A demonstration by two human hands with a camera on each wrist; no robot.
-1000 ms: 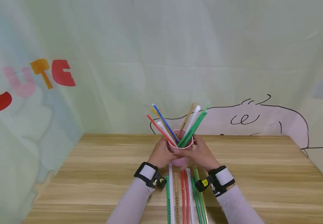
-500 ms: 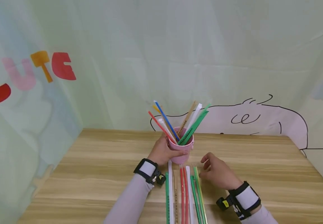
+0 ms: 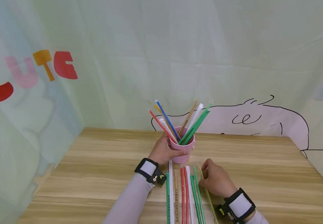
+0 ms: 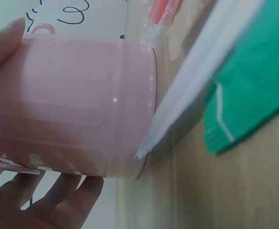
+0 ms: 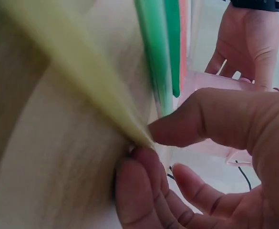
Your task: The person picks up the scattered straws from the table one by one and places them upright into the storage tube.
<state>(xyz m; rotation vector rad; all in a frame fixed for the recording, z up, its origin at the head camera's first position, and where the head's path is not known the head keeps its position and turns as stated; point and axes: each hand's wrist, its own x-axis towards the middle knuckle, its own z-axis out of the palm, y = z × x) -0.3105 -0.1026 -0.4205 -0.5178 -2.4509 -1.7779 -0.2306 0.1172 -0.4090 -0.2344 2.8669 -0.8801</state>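
My left hand holds the side of a small pink bucket, thumb across its front; in the left wrist view the bucket fills much of the picture. Wrapped straws lean inside it, among them a blue straw, a red straw and a wide green straw. To the right, my right hand pinches the far end of a yellow straw between thumb and fingers. This yellow straw slants away from the green straw beside it.
In front of the bucket several wrapped straws lie side by side on the wooden table: a wide green one, a brown one, red ones, white and thin green ones. A printed cloth hangs behind the table.
My right hand has left the bucket, come down to the row's right side and taken the yellow straw, which has shifted right from the green one. My left hand stays on the bucket.
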